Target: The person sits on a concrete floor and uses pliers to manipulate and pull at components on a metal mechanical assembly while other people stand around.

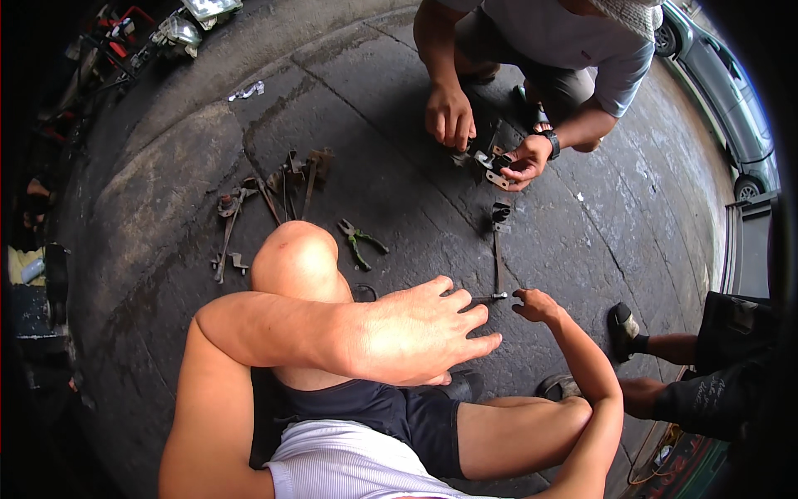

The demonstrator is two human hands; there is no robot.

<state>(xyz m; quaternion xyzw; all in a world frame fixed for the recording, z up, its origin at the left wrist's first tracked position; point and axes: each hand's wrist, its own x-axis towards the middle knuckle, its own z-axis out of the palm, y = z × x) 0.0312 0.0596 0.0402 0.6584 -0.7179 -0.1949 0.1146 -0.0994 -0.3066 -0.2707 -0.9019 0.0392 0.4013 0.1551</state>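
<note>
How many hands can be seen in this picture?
4: the person's left hand and right hand at a small metal rod; a co-worker's two hands opposite. Others may be hidden.
</note>
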